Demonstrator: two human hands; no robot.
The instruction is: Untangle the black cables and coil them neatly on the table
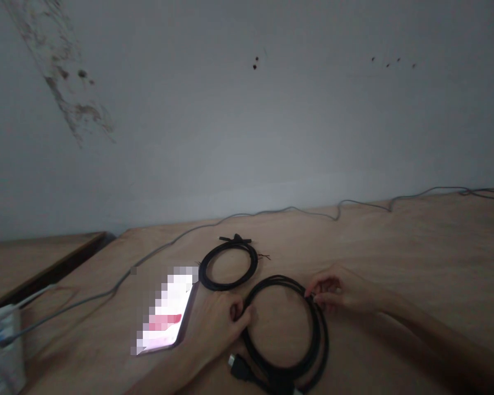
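From the head camera, the left hand [216,329] curled around the near black cable coil [319,334] on the tabletop [395,247], and the right hand [337,291] pinched its far side. The loop could spring open if a hand let go, or bump the second coil [230,286] just beside it. The coil's bottom was cut off, and the pinched spot was hard to see.

Cable sheath [318,329] touching the right hand's fingers [323,299]: matt black plastic. Tabletop [379,241] beneath the fingers: smooth, matt, pale wood.
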